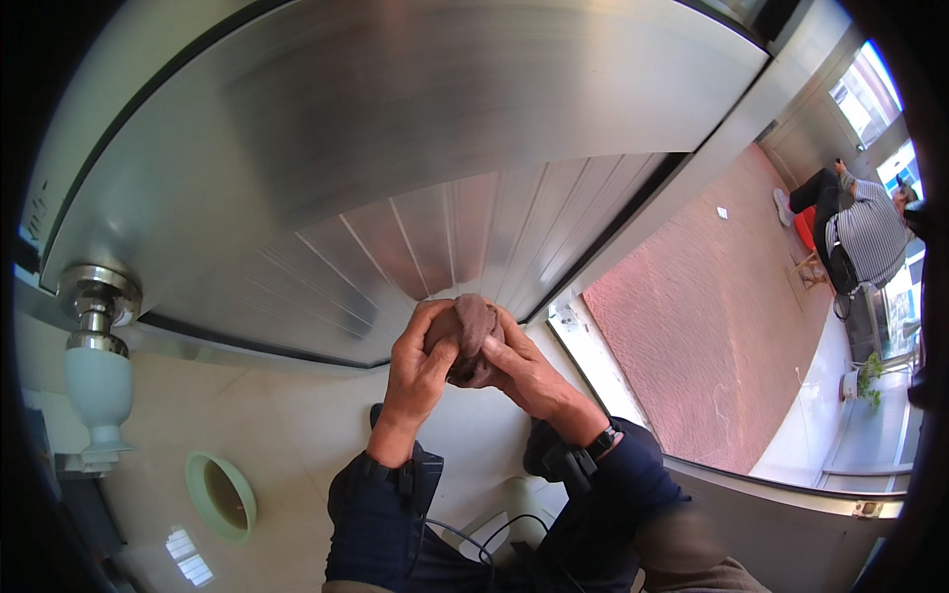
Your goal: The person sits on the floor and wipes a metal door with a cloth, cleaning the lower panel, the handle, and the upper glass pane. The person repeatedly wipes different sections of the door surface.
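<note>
A bunched brown cloth [474, 326] is held between both hands, in front of a metal door with a ribbed lower panel [445, 237]. My left hand [422, 356] grips the cloth from the left side, thumb on its front. On the right side, my right hand [523, 363] closes around the same cloth with the thumb pressed into its folds. At the far left, a round door knob [98, 378] with a metal neck and a pale blue grip sticks out from the door.
A pale green basin [248, 504] of brownish liquid stands on the tiled floor, lower left. Through the doorway at right lie a reddish carpet [689, 311], a seated person [864, 230] and a potted plant [869, 378]. The metal door frame [682, 156] borders the opening.
</note>
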`<action>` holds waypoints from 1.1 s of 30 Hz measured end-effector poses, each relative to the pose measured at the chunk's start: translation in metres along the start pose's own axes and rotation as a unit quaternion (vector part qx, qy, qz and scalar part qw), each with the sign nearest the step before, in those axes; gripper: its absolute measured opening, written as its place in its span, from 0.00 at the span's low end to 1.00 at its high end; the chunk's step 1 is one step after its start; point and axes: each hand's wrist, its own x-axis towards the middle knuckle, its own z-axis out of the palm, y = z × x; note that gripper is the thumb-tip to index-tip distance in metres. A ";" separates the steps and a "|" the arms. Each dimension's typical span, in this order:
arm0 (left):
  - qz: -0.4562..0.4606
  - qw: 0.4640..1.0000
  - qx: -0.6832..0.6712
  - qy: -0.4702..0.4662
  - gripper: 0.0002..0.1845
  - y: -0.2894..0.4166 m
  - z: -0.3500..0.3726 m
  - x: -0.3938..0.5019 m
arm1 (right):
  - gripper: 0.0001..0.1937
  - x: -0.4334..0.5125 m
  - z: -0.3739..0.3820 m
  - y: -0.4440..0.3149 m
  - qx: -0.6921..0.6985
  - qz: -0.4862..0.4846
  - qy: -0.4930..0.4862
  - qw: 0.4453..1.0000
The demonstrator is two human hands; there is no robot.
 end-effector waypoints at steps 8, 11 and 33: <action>0.009 0.999 -0.025 0.030 0.26 -0.002 0.009 -0.002 | 0.36 -0.008 -0.037 -0.018 -0.076 -0.213 0.132 0.965; 0.008 0.999 0.006 0.045 0.22 -0.004 0.008 -0.001 | 0.36 -0.021 -0.067 -0.037 -0.062 -0.348 0.241 0.904; -0.084 0.988 0.093 0.088 0.09 -0.017 -0.012 -0.014 | 0.25 -0.004 -0.102 -0.037 -0.245 -0.342 0.430 0.799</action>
